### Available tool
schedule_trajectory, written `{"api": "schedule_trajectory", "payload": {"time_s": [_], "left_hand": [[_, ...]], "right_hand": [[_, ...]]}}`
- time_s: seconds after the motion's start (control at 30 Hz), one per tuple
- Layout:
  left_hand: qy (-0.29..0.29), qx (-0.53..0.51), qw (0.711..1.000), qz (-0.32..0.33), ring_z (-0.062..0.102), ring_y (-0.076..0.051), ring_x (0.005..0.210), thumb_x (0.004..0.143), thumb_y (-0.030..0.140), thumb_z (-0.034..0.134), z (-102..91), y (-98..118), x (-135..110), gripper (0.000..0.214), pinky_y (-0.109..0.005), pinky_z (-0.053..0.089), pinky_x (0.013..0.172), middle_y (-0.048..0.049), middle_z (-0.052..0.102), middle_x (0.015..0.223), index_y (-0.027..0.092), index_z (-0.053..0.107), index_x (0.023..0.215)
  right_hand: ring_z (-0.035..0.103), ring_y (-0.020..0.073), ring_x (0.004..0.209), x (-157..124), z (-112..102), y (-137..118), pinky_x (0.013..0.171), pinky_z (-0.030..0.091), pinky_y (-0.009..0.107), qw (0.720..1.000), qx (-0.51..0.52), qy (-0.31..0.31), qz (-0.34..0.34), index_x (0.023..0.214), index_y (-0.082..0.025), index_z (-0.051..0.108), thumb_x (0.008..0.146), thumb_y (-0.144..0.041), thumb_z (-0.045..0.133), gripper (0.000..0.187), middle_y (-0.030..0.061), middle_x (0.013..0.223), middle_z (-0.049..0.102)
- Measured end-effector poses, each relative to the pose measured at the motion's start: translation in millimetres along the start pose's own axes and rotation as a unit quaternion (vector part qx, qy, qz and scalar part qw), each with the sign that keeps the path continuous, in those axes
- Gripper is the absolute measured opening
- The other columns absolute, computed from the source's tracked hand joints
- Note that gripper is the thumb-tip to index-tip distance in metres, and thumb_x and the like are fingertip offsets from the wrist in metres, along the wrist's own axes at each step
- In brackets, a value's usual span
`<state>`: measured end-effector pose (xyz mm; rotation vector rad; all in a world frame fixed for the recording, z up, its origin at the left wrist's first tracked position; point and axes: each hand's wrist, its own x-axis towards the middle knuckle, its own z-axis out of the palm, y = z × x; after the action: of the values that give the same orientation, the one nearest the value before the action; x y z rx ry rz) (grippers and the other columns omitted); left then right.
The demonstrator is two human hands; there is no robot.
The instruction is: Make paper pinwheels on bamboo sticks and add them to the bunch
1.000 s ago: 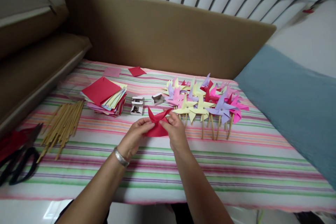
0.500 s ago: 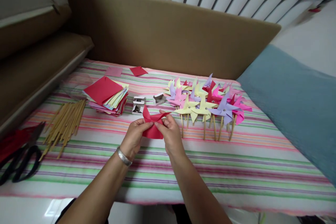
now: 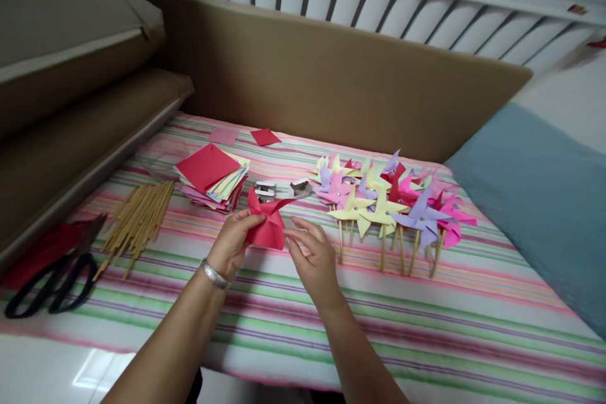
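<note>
Supervisor: Report the paper and the left hand.

Operator: On my feed, the red paper [image 3: 271,233] is held over the cloth [image 3: 426,322], between the near and far edges and left of centre. Two pointed tips project, one upward and one to the right; a flat flap hangs below. The left hand [image 3: 231,241] grips the paper's left side: fingers closed, thumb on the front face. A silver bracelet [image 3: 215,274] encircles that wrist.

Supervisor: Right hand?

Operator: The right hand [image 3: 315,259] is at the paper's lower right corner. I read its fingers as partly open and curved, with the tips of thumb and forefinger close together. I cannot tell whether they have hold of the corner.

Supervisor: List the items beyond the paper.

Operator: I see two small boxes [image 3: 265,189]; the paper overlaps the left one in my view. A stack [image 3: 208,170] of coloured squares, red on top, lies left of them. Near the far edge lie a pink square [image 3: 223,136] and a red square [image 3: 265,137], apart from each other.

Supervisor: And the sides?

Operator: Pinwheels [image 3: 384,208] on stems lie grouped beyond the right hand. Loose sticks [image 3: 139,221] lie toward the left edge. Scissors [image 3: 78,255] rest near the near left corner, beside red material [image 3: 42,251].
</note>
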<state>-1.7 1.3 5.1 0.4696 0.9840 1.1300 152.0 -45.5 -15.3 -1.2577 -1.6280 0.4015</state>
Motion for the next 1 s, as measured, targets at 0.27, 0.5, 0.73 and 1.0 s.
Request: {"api": "schedule_trajectory", "payload": {"time_s": [0.27, 0.5, 0.73, 1.0], "left_hand": [[-0.042, -0.016, 0.999, -0.025, 0.057, -0.010, 0.052, 0.052, 0.017, 0.079, -12.5, -3, 9, 0.017, -0.020, 0.042, 0.052, 0.0009, 0.067, 0.058, 0.013, 0.067, 0.064], [-0.046, 0.008, 0.999, -0.021, 0.055, -0.009, 0.048, 0.053, 0.017, 0.078, -10.5, -4, 8, 0.017, -0.019, 0.040, 0.048, 0.0018, 0.064, 0.055, 0.013, 0.063, 0.061], [-0.048, 0.008, 0.999, -0.023, 0.057, -0.009, 0.049, 0.053, 0.017, 0.077, -8.4, -3, 7, 0.015, -0.019, 0.041, 0.048, 0.0011, 0.066, 0.056, 0.013, 0.065, 0.061], [-0.059, 0.037, 0.998, -0.007, 0.058, -0.010, 0.051, 0.052, 0.019, 0.078, -4.9, -3, 3, 0.017, -0.020, 0.043, 0.053, -0.0013, 0.068, 0.058, 0.012, 0.068, 0.064]], "right_hand": [[0.065, 0.0171, 0.078, -2, 11, 3, 0.071, 0.051, 0.028, 0.968, 0.164, -0.062, 0.177, 0.089, -0.022, 0.070, 0.078, -0.019, 0.058, 0.016, 0.0029, 0.084, 0.070], [0.062, 0.0148, 0.078, 3, 4, -3, 0.071, 0.048, 0.026, 0.992, 0.093, -0.053, 0.067, 0.086, -0.023, 0.069, 0.080, -0.012, 0.054, 0.020, 0.0022, 0.082, 0.066], [0.062, 0.0173, 0.090, 2, 4, -1, 0.078, 0.050, 0.030, 0.995, 0.056, -0.070, 0.038, 0.095, -0.025, 0.068, 0.082, -0.013, 0.052, 0.024, 0.0054, 0.094, 0.065], [0.039, 0.0257, 0.129, 1, 1, 4, 0.104, 0.034, 0.045, 0.998, 0.011, -0.065, 0.006, 0.081, -0.025, 0.072, 0.079, -0.017, 0.059, 0.014, 0.0079, 0.137, 0.047]]}}
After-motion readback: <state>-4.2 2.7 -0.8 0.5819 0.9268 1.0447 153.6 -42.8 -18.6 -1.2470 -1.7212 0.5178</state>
